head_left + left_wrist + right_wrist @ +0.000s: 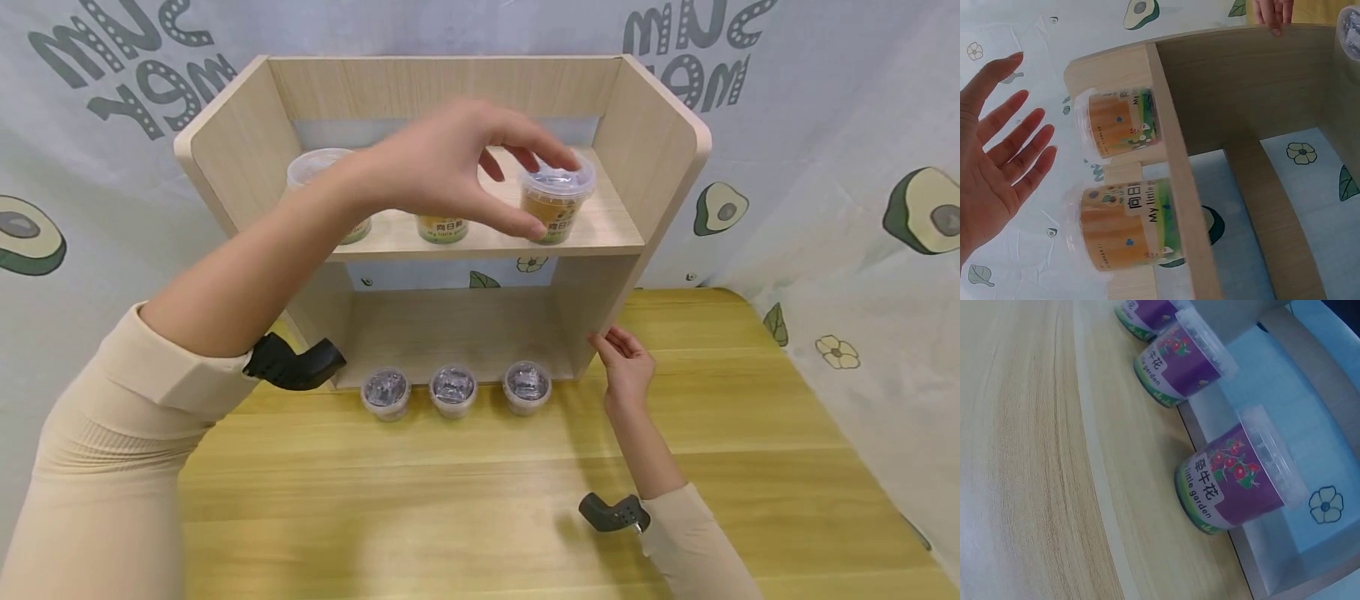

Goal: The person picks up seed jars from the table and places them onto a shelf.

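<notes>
My left hand is raised in front of the upper shelf board, thumb and fingers spread, with nothing in it. In the head view it overlaps the right orange cup; the left wrist view shows the hand apart from the cups. That cup has a clear lid and stands on the upper board, with a middle cup and a left cup partly hidden behind my arm. My right hand holds the wooden shelf low on its right side panel, thumb at the front edge.
Three purple cups with clear lids, among them a right one and a middle one, stand in a row along the shelf's lower front. The wooden table extends before them. A printed cloth hangs behind.
</notes>
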Motion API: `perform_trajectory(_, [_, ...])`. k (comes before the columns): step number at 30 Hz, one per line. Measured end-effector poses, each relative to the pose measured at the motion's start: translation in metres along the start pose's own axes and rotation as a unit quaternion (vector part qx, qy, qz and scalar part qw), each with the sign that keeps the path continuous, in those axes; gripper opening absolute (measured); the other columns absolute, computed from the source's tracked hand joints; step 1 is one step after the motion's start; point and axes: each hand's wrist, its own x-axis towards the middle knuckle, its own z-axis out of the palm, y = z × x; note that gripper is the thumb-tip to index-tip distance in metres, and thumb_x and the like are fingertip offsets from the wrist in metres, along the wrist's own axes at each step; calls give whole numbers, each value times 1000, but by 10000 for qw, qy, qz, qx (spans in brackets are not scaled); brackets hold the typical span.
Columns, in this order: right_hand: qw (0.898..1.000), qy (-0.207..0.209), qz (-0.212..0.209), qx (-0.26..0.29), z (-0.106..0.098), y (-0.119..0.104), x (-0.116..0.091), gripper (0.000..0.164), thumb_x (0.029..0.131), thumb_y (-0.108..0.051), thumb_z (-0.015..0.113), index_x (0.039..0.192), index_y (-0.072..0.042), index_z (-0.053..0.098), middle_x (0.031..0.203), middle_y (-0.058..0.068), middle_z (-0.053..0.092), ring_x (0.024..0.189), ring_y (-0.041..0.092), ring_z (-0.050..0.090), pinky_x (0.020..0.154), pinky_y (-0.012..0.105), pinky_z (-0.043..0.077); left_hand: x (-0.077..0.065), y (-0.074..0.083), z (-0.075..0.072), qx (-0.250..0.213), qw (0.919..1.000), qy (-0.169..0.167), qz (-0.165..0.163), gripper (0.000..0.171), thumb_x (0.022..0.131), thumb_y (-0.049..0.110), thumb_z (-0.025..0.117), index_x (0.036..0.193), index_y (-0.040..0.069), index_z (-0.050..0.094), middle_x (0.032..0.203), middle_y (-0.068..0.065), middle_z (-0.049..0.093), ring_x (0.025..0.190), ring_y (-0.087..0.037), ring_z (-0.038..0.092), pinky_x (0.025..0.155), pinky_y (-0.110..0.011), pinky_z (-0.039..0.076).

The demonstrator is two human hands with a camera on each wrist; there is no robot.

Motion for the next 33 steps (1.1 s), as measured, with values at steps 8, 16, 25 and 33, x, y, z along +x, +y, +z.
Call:
perform_trajectory(8, [10000,21,33,87,0,-2,0,26,74,12,68,74,-14,69,74,-3,66,71,6,64,72,15,51,-29,-1,26,-994,9943,-98,367,54,74,29,77,123,16,59,120,11,59,105,-3,52,82,-27,49])
perform_trajectory(16, [9999,83,-50,76,2,0,2,29,74,13,67,72,-15,69,72,-4,66,68,6,63,70,15,51,-43,-10,44,-1233,9915,-344,225,52,75,28,77,123,17,59,122,10,58,104,-4,51,84,-25,47])
perform_trajectory(25, [10000,75,-52,27,0,1,1,26,73,11,70,74,-15,69,73,-4,66,69,6,63,71,15,51,-57,-24,56,-1055,9936,-400,-27,50,76,32,75,122,21,60,118,13,58,101,-2,52,82,-24,48])
perform_trajectory(33, [9999,131,-35,15,2,0,2,29,72,14,68,71,-15,69,70,-4,66,66,5,63,69,15,51,-73,-40,74,-1041,9938,-346,-175,46,75,34,76,117,22,62,117,13,59,103,-5,52,81,-27,49])
